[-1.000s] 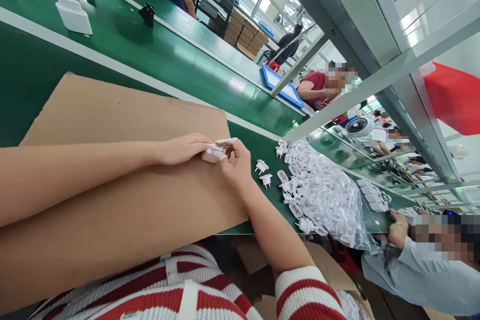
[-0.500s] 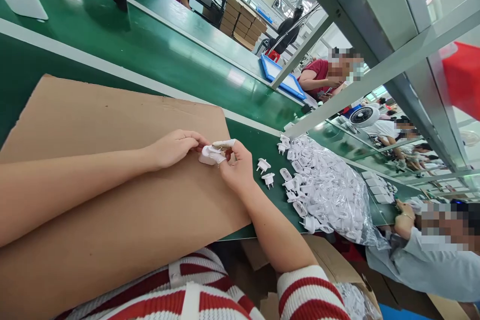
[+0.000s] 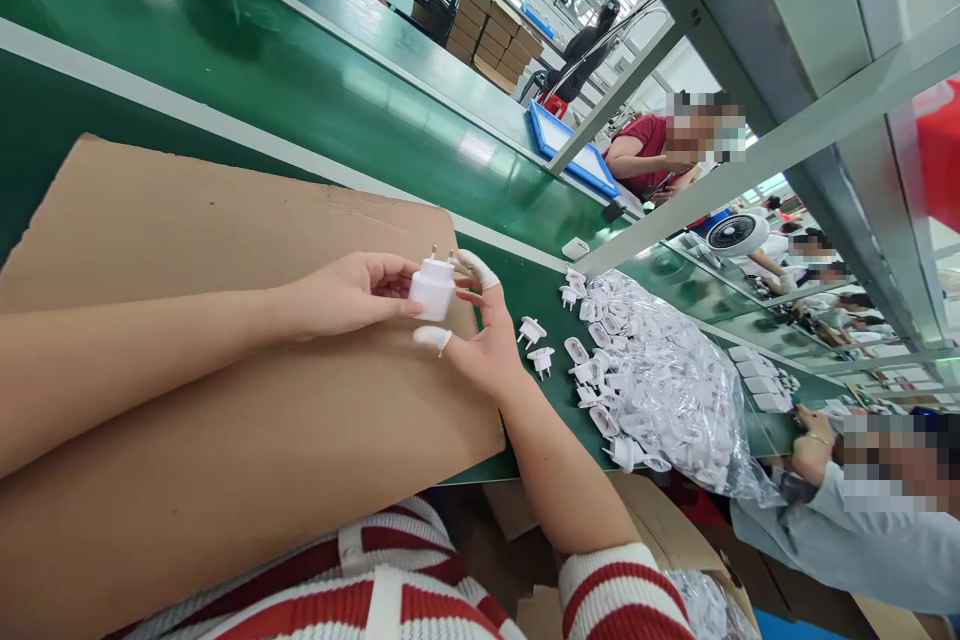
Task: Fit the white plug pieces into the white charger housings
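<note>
A white plug adapter (image 3: pixel 433 290) is upright over the cardboard sheet (image 3: pixel 225 400), its two metal pins pointing up. My left hand (image 3: pixel 349 292) pinches it from the left side. My right hand (image 3: pixel 484 320) is just to the right of the adapter, with thumb and index finger spread apart and white covers on both fingertips. Two small white pin pieces (image 3: pixel 532 331) lie on the green table right of my right hand. Beyond them, a clear plastic bag (image 3: pixel 675 370) is full of similar white pieces, some spilling out.
A metal frame post (image 3: pixel 652 190) slants across the right side. One white piece (image 3: pixel 576 248) lies near its foot. Further back is a blue-rimmed tray (image 3: pixel 574 150). A co-worker's grey sleeve (image 3: pixel 840 530) is at the lower right, near white boxes (image 3: pixel 761 380).
The adapter now stands with its pins up in my left hand. My right thumb and index finger have opened away from it. The view has shifted slightly.
</note>
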Action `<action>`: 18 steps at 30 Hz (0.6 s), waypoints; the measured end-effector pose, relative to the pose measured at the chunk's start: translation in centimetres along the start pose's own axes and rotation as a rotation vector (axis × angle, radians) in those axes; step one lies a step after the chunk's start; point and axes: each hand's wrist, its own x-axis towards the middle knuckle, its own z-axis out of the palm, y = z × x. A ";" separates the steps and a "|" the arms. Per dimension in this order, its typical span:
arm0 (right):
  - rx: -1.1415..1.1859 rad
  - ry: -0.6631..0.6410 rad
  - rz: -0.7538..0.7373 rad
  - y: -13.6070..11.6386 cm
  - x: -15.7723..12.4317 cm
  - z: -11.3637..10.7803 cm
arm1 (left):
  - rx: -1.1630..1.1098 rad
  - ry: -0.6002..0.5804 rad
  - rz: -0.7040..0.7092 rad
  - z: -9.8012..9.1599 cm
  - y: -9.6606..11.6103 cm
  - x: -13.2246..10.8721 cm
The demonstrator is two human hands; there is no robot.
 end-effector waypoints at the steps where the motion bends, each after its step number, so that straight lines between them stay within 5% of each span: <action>1: -0.027 -0.009 -0.058 0.0 0.0 -0.1 | -0.040 -0.004 0.011 0.1 0.2 -0.1; 5: -0.152 0.112 -0.311 -0.2 0.0 -0.5 | -0.047 0.016 0.111 0.8 0.8 -1.2; 9: -0.184 0.254 -0.491 -1.0 0.1 -0.6 | 0.177 0.173 0.327 1.8 1.5 -2.5; 15: -0.101 0.332 -0.564 -1.4 -0.4 -0.2 | 0.433 0.258 0.699 2.6 2.5 -3.7; 18: -0.089 0.357 -0.552 -1.1 -0.8 0.3 | 0.487 0.259 0.757 2.7 2.5 -4.0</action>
